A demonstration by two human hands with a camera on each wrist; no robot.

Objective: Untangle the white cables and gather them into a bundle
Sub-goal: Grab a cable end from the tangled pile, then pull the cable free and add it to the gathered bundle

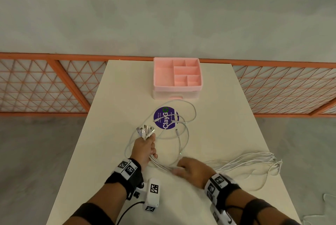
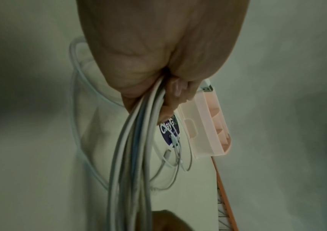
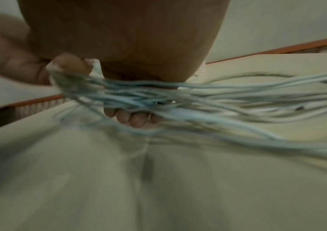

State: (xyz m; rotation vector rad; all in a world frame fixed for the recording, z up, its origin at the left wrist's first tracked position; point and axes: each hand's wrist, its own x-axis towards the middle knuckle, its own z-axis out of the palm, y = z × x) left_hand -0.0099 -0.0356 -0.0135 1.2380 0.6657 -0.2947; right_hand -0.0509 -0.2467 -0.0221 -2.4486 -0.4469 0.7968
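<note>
Your left hand (image 1: 144, 149) holds the cables (image 1: 241, 164) just below their plugs; your right hand (image 1: 192, 170) curls round the strands on the table (image 1: 116, 97). They look light, limp and slick, so take hold near the plugs.

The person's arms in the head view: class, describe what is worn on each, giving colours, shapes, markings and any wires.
The left hand and right hand are bare. Each wrist has a black strap carrying white blocks printed with black square-patterned tags. A white boxy camera unit with the same tags hangs under the left wrist, trailing a thin black wire. Dark bands wrap both forearms.
</note>
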